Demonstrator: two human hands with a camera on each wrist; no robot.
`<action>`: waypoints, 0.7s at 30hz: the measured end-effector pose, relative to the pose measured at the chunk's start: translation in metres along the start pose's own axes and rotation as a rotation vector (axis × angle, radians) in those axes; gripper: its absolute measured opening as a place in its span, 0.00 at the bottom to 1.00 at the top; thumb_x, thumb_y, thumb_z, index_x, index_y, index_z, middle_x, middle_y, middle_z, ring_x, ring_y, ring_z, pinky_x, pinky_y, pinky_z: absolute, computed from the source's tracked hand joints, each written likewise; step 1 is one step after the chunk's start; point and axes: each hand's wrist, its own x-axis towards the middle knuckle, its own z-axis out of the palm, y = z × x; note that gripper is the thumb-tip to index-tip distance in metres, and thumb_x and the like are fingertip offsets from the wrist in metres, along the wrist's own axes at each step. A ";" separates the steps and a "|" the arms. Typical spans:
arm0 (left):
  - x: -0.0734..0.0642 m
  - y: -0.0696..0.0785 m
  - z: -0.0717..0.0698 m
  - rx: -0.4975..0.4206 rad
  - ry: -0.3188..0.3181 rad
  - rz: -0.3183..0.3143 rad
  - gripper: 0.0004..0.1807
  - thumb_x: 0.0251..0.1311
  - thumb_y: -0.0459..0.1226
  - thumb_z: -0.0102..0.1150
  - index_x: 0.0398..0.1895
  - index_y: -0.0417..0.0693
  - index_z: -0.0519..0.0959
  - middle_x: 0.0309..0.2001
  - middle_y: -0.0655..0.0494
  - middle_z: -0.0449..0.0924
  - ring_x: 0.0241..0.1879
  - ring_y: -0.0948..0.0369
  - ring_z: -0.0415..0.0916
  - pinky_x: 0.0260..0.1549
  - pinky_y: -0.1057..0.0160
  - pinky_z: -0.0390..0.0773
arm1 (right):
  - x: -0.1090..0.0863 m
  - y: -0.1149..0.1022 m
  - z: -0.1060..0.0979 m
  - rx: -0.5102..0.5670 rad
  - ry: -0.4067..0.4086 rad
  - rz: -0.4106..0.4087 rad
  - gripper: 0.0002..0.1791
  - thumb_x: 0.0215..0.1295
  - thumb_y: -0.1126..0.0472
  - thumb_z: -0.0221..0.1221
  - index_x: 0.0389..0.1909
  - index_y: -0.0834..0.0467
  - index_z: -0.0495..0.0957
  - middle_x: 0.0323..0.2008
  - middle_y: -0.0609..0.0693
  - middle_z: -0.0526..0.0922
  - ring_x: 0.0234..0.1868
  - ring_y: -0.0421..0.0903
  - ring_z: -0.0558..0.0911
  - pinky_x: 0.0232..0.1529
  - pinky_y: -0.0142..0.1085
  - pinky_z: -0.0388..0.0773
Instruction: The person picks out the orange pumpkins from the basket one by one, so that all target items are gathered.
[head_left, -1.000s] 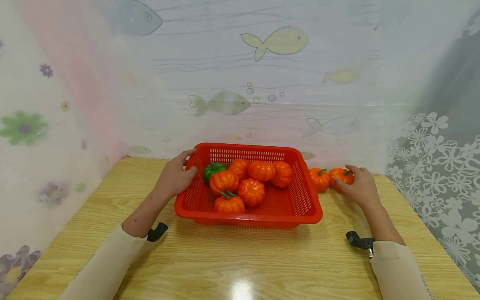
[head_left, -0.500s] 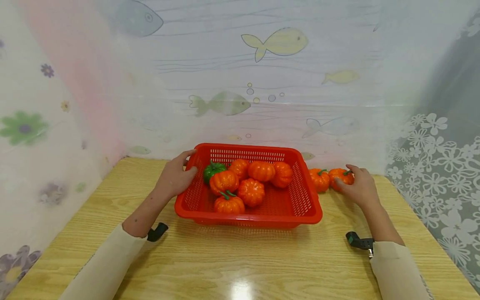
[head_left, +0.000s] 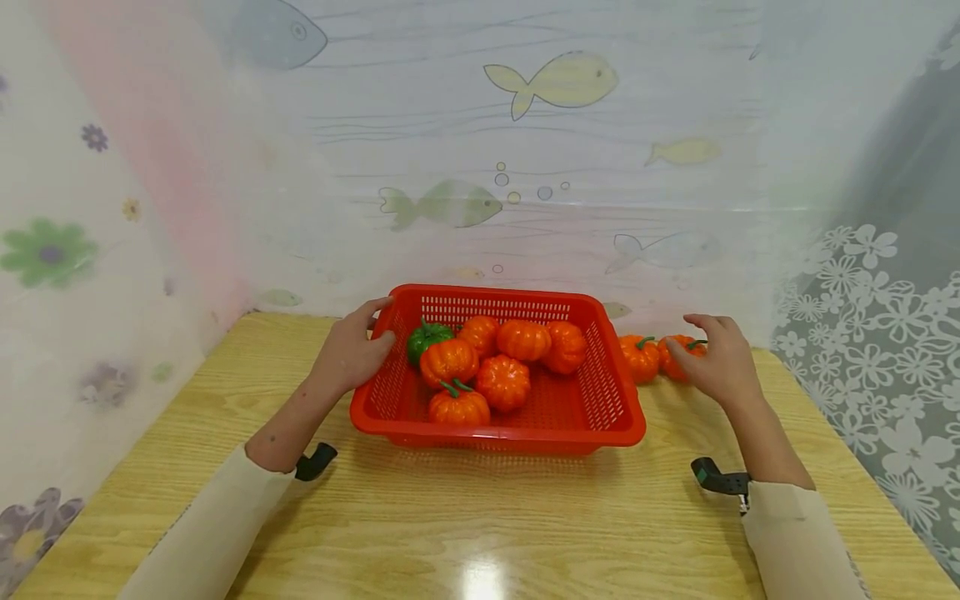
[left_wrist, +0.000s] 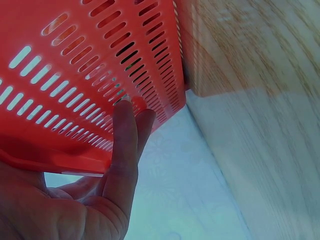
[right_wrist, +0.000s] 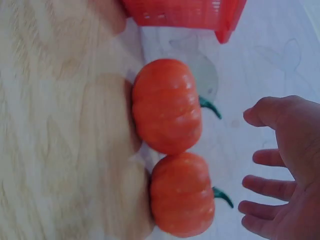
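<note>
Wood-grain counter carries, right of frame, inner orange pumpkin touching outer orange pumpkin, the latter just left of the nearer right hand, fingers parted, empty; left hand holds red basket.

Perforated basket, smooth red plastic with a soft sheen; orange pumpkins, glossy, ribbed and plastic-looking; tabletop, smooth wood grain with a bright reflection; fish-printed wall sheet, smooth and film-like; sleeves, pale matt cloth; wrist mounts, dark, plastic-looking
</note>
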 end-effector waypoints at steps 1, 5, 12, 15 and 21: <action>0.000 0.000 0.000 0.000 0.000 -0.002 0.34 0.76 0.39 0.48 0.84 0.48 0.60 0.60 0.35 0.79 0.37 0.49 0.87 0.35 0.53 0.90 | 0.000 -0.004 -0.002 0.004 -0.001 -0.004 0.32 0.75 0.54 0.62 0.68 0.73 0.72 0.64 0.77 0.69 0.64 0.75 0.69 0.61 0.72 0.69; 0.000 0.001 -0.001 -0.002 -0.004 -0.005 0.34 0.76 0.39 0.48 0.84 0.48 0.59 0.60 0.34 0.79 0.37 0.49 0.87 0.35 0.54 0.89 | 0.000 -0.019 -0.007 0.029 -0.009 -0.022 0.31 0.75 0.52 0.61 0.68 0.71 0.73 0.65 0.75 0.70 0.65 0.73 0.69 0.61 0.71 0.70; -0.001 0.002 -0.001 0.002 -0.001 -0.009 0.34 0.76 0.40 0.48 0.84 0.48 0.60 0.61 0.35 0.79 0.38 0.49 0.87 0.35 0.54 0.89 | -0.001 -0.041 -0.012 0.055 -0.015 -0.065 0.30 0.75 0.53 0.62 0.69 0.68 0.74 0.67 0.72 0.70 0.67 0.72 0.69 0.63 0.72 0.68; -0.001 0.002 0.000 -0.002 -0.003 -0.014 0.34 0.76 0.40 0.48 0.84 0.49 0.60 0.61 0.35 0.79 0.38 0.49 0.87 0.35 0.54 0.89 | -0.002 -0.050 -0.014 0.060 -0.014 -0.090 0.29 0.75 0.55 0.63 0.69 0.67 0.75 0.67 0.72 0.70 0.67 0.72 0.69 0.63 0.72 0.68; -0.002 0.003 0.000 -0.001 0.004 -0.009 0.34 0.75 0.40 0.48 0.84 0.48 0.60 0.61 0.35 0.79 0.38 0.49 0.87 0.35 0.54 0.89 | -0.006 -0.069 -0.017 0.073 -0.007 -0.145 0.28 0.74 0.56 0.63 0.68 0.66 0.75 0.66 0.71 0.72 0.66 0.71 0.71 0.62 0.72 0.69</action>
